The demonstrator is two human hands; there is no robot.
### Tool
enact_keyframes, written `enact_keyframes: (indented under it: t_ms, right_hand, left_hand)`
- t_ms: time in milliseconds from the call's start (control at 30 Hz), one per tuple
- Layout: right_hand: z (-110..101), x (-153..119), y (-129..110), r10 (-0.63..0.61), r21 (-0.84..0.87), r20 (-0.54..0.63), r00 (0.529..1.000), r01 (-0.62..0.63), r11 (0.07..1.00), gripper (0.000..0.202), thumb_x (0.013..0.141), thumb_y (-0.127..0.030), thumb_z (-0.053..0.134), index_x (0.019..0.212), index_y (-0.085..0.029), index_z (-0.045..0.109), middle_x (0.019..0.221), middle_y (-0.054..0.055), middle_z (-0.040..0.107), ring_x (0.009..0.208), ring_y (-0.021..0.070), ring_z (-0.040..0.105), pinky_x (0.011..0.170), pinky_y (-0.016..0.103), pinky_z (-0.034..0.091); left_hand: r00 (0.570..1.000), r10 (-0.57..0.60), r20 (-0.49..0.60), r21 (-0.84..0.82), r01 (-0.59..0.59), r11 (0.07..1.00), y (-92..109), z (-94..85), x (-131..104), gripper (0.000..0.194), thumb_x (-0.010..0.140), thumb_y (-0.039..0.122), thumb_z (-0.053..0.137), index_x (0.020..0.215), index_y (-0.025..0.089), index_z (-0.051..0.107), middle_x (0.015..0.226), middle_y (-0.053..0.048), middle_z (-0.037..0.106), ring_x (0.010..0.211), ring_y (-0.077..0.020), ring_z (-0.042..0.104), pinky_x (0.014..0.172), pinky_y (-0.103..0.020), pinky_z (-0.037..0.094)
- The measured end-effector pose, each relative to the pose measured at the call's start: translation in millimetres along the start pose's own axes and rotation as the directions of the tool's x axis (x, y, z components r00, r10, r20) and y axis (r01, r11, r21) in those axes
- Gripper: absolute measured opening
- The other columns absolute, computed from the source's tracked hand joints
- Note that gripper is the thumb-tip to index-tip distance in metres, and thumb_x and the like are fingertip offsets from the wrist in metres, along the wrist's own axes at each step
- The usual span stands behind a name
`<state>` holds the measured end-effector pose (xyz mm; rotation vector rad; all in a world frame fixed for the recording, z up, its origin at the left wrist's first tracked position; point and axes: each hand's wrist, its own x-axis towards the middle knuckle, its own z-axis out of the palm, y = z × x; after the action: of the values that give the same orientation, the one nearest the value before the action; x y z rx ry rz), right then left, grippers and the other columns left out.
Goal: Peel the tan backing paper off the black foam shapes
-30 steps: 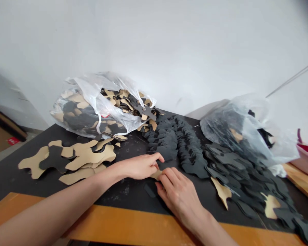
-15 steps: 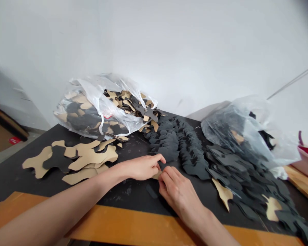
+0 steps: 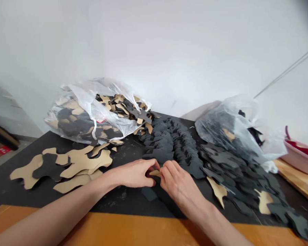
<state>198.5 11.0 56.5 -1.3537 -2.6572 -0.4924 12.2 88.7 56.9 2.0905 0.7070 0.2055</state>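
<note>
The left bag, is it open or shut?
The left bag is open: tan and black pieces show uncovered at its mouth.

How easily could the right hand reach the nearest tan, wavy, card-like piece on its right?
Probably yes: only bare black tabletop seems to separate the right hand from that tan, wavy piece. The hand's grip looks busy with another tan piece, partly hidden, though.

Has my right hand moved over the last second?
Yes, slightly: judged against the orange strip, the right hand is farther from it now, nearer the black stacks. The camera also shifted.
</note>
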Motion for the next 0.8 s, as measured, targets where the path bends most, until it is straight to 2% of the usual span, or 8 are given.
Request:
enact_keyframes:
  t_ms: [67,167,300,433,533,633,700,800]
  right_hand:
    - [-3.5,0.9,0.7,-0.010,-0.037,0.009,1.000,0.010,0.999,0.016,0.087,-0.001,0.053,0.083,-0.016,0.055,0.082,0.007,0.055,0.075,0.0242,0.053,0.062,0.037,0.049]
    - [-11.0,3.0,3.1,-0.034,-0.100,0.024,0.999,0.036,0.994,0.016,0.088,-0.001,0.052,0.082,-0.016,0.056,0.080,0.007,0.054,0.073,0.0243,0.052,0.060,0.037,0.046]
    - [-31.2,-1.7,18.1,-0.019,-0.110,-0.043,0.999,0.014,0.994,0.021,0.091,-0.004,0.047,0.078,-0.019,0.053,0.078,0.005,0.053,0.073,0.0226,0.051,0.062,0.035,0.044]
    - [-60.0,-28.0,47.7,0.203,-0.089,-0.186,0.961,-0.222,0.971,0.017,0.095,-0.013,0.047,0.080,-0.019,0.052,0.083,0.007,0.055,0.079,0.0233,0.053,0.067,0.035,0.044]
    - [-70.0,-55.4,66.2,0.372,-0.144,-0.202,0.906,-0.403,0.904,0.013,0.094,-0.016,0.044,0.089,-0.017,0.056,0.092,0.012,0.058,0.088,0.0282,0.056,0.074,0.041,0.046]
    - [-57.7,-73.9,65.4,0.414,-0.085,-0.154,0.897,-0.429,0.899,0.025,0.090,-0.009,0.039,0.106,-0.016,0.057,0.122,0.017,0.057,0.120,0.0363,0.049,0.092,0.052,0.044]
    - [-39.5,-77.4,52.9,0.392,0.143,-0.067,0.918,-0.380,0.914,0.030,0.091,-0.010,0.043,0.117,-0.018,0.055,0.129,0.014,0.055,0.125,0.0311,0.049,0.099,0.050,0.044]
    - [-9.6,-72.6,27.6,0.395,0.479,0.098,0.913,-0.391,0.786,0.039,0.091,-0.019,0.057,0.129,-0.023,0.050,0.132,0.010,0.055,0.120,0.0228,0.055,0.101,0.039,0.048]
  left_hand:
    - [1.000,0.009,-0.030,0.019,-0.009,1.000,-0.9,2.3,0.2,0.017,0.081,0.022,0.057,0.098,0.021,0.058,0.080,0.004,0.063,0.069,-0.0146,0.055,0.060,-0.024,0.037]
    - [0.999,0.025,-0.047,0.039,-0.023,0.999,-1.8,3.8,0.6,0.007,0.083,0.022,0.055,0.089,0.020,0.058,0.076,0.004,0.060,0.069,-0.0148,0.054,0.059,-0.025,0.035]
    - [0.999,0.028,-0.040,0.035,-0.027,0.999,-2.7,3.7,-0.8,0.014,0.083,0.022,0.057,0.097,0.021,0.060,0.078,0.004,0.060,0.069,-0.0150,0.055,0.061,-0.025,0.036]
    - [1.000,0.017,-0.001,-0.006,-0.017,1.000,-2.9,2.5,-4.5,0.017,0.084,0.023,0.058,0.101,0.022,0.061,0.087,0.003,0.065,0.076,-0.0146,0.059,0.065,-0.023,0.041]
    - [1.000,0.004,0.006,-0.015,-0.004,1.000,-1.6,1.9,-7.1,0.015,0.086,0.024,0.057,0.100,0.024,0.063,0.087,0.003,0.065,0.077,-0.0141,0.058,0.066,-0.023,0.041]
    - [1.000,-0.010,0.007,-0.014,0.010,1.000,1.1,1.5,-9.1,0.015,0.085,0.025,0.059,0.100,0.024,0.064,0.088,0.003,0.064,0.079,-0.0147,0.058,0.068,-0.024,0.042]
    - [1.000,-0.020,0.009,-0.009,0.020,1.000,3.2,1.4,-10.4,0.016,0.084,0.026,0.061,0.100,0.025,0.065,0.090,0.003,0.064,0.083,-0.0155,0.059,0.072,-0.024,0.043]
    - [0.999,-0.036,0.009,0.009,0.036,0.999,5.4,1.2,-12.3,0.020,0.081,0.026,0.065,0.101,0.028,0.065,0.096,0.003,0.064,0.092,-0.0176,0.058,0.081,-0.027,0.044]
